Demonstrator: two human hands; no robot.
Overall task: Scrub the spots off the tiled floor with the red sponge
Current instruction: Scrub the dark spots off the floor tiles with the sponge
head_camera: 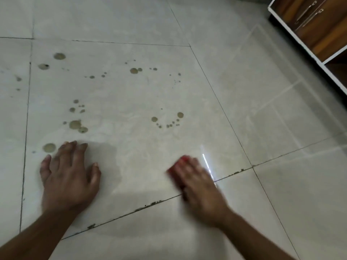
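My right hand [199,186] presses the red sponge [178,165] flat on the pale tiled floor [131,94]; only the sponge's far edge shows past my blurred fingers. My left hand [68,175] lies palm down on the same tile, fingers spread, holding nothing. Several brownish spots dot the tile beyond both hands: a cluster [76,124] just above my left hand, a single spot [49,147] beside its fingertips, an arc of small ones [168,121] above the sponge, and more farther off [134,70].
A wooden cabinet [315,25] with a white frame and metal handles stands at the top right. Dark grout lines cross the floor, one with crumbly dirt [150,204] running between my hands. A bright glare streak [207,166] lies by my right hand.
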